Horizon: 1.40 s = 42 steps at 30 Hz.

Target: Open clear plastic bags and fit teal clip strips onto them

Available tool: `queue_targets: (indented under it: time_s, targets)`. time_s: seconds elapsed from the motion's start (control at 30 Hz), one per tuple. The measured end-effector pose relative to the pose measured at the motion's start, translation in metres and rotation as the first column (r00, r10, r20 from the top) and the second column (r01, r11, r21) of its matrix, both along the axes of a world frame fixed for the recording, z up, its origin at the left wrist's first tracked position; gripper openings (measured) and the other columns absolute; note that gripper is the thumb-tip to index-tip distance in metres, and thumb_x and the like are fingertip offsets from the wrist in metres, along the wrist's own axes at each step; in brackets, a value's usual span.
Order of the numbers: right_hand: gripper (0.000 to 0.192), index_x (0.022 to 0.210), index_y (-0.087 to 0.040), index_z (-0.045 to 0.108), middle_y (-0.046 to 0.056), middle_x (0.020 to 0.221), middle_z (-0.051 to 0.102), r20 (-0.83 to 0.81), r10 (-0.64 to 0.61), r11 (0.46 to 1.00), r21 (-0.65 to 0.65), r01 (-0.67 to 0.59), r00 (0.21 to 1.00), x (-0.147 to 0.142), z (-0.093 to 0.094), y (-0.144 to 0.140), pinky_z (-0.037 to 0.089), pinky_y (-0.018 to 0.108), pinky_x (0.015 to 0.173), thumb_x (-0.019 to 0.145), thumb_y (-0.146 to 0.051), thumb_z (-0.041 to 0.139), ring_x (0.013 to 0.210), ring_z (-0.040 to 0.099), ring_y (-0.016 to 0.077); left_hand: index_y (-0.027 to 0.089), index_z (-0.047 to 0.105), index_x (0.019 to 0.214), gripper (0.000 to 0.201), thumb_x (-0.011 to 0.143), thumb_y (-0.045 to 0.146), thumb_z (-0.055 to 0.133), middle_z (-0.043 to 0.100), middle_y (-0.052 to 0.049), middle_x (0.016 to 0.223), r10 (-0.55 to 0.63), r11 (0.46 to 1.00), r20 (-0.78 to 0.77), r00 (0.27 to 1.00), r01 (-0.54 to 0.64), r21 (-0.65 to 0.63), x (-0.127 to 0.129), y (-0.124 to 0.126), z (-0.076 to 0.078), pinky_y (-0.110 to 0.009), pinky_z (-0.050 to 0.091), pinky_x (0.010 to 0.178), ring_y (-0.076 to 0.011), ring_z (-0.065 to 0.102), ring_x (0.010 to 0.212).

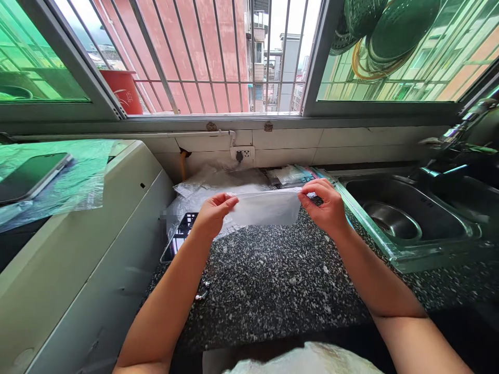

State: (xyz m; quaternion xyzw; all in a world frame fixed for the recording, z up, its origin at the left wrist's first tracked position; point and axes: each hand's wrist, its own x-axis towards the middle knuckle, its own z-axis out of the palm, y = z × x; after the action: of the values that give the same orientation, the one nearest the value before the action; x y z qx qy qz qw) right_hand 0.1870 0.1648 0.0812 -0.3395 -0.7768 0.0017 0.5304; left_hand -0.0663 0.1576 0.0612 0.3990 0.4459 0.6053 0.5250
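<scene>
A translucent plastic bag [265, 209] is stretched level between my two hands, above the speckled counter [268, 280]. My left hand [213, 213] pinches its left upper corner between thumb and fingers. At the opposite upper corner, my right hand [324, 203] pinches the edge in the same way. The bag hangs down a little from its taut upper edge and looks flat. Behind it lies a pile of clear plastic bags [218, 182] against the tiled wall. A dark glossy tablet or phone [180, 239] rests on the counter beside my left forearm.
A metal sink [393, 254] with a steel bowl [392, 221] is on the right, under a faucet [463, 122]. On the left, a phone [33, 174] lies on plastic over a pale appliance [97, 218]. A small shiny object [202, 289] sits near my left forearm.
</scene>
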Motion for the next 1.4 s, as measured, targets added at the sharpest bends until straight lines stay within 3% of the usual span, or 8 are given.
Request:
queue_targets:
  time_s: [0.17,0.3,0.47,0.63,0.87,1.03,1.27,1.4]
  targets:
    - [0.008,0.074,-0.023,0.058,0.001,0.074,0.060,0.089,-0.018,0.990,0.137,0.006,0.996,0.001,0.004,-0.005,0.046,0.034,0.070,0.079,-0.017,0.059,0.076,0.055,0.0175,0.015,0.060,0.067,0.035,0.046,0.037,0.077,0.051,0.005,0.054,0.120,0.993,-0.042,0.992,-0.119,0.011,-0.007,0.009,-0.008,-0.021,0.038,0.050,-0.0067,0.045,0.048]
    - [0.008,0.074,-0.023,0.058,0.001,0.073,0.060,0.162,0.002,0.987,0.161,-0.028,0.987,-0.003,0.004,-0.010,0.045,0.034,0.070,0.079,-0.017,0.058,0.076,0.054,0.0175,0.018,0.061,0.086,0.032,0.061,0.037,0.071,0.055,0.002,0.069,0.342,0.918,-0.251,0.906,-0.264,0.297,-0.006,0.006,-0.010,-0.024,0.042,0.061,-0.0107,0.051,0.063]
    - [0.008,0.074,-0.022,0.058,0.001,0.074,0.061,0.231,0.029,0.987,0.147,-0.064,0.973,-0.010,0.002,-0.017,0.044,0.034,0.071,0.080,-0.017,0.057,0.077,0.053,0.0179,0.021,0.065,0.089,0.023,0.071,0.035,0.069,0.061,-0.004,0.092,0.279,0.834,-0.635,0.720,0.146,0.533,0.014,-0.019,-0.002,-0.033,0.044,0.082,-0.0185,0.055,0.090]
    - [0.009,0.074,-0.025,0.058,0.001,0.075,0.061,0.266,0.070,0.995,0.049,-0.086,0.961,-0.015,0.002,-0.023,0.043,0.035,0.071,0.080,-0.019,0.056,0.076,0.053,0.0183,0.022,0.066,0.088,0.018,0.072,0.030,0.070,0.064,-0.004,0.088,0.225,0.801,-0.758,0.613,0.327,0.502,0.033,-0.034,-0.002,-0.036,0.044,0.081,-0.0200,0.055,0.088]
    - [0.003,0.080,-0.025,0.060,0.002,0.080,0.061,0.186,0.165,0.984,-0.092,-0.150,0.969,-0.015,0.002,-0.026,0.045,0.038,0.077,0.081,-0.023,0.058,0.081,0.054,0.0191,0.020,0.064,0.072,0.009,0.080,0.020,0.059,0.063,-0.003,0.074,0.138,0.808,-0.770,0.623,0.379,0.452,0.036,-0.037,-0.002,-0.031,0.042,0.073,-0.0165,0.055,0.076]
    - [0.033,0.105,-0.025,0.058,0.006,0.104,0.057,0.098,0.304,0.927,-0.261,-0.270,0.948,-0.009,0.001,-0.019,0.044,0.038,0.088,0.075,-0.038,0.067,0.101,0.052,0.0208,0.019,0.062,0.072,0.009,0.080,0.021,0.058,0.063,-0.003,0.074,0.102,0.827,-0.761,0.640,0.371,0.423,0.032,-0.038,0.003,-0.031,0.042,0.073,-0.0164,0.054,0.076]
    - [0.004,0.079,-0.024,0.062,0.001,0.082,0.061,0.103,0.334,0.925,-0.229,-0.304,0.937,-0.014,-0.001,-0.015,0.044,0.036,0.078,0.080,-0.028,0.063,0.081,0.055,0.0160,0.019,0.062,0.071,0.011,0.080,0.021,0.057,0.062,-0.003,0.072,0.029,0.834,-0.801,0.598,0.427,0.349,0.031,-0.038,0.004,-0.031,0.042,0.071,-0.0165,0.053,0.074]
    - [0.011,0.072,-0.023,0.059,0.000,0.075,0.061,0.123,0.324,0.935,-0.191,-0.298,0.938,-0.016,-0.002,-0.015,0.044,0.035,0.074,0.082,-0.022,0.058,0.075,0.053,0.0154,0.019,0.062,0.070,0.012,0.080,0.020,0.056,0.062,-0.003,0.071,0.011,0.828,-0.808,0.588,0.448,0.338,0.031,-0.037,0.004,-0.030,0.042,0.070,-0.0164,0.054,0.074]
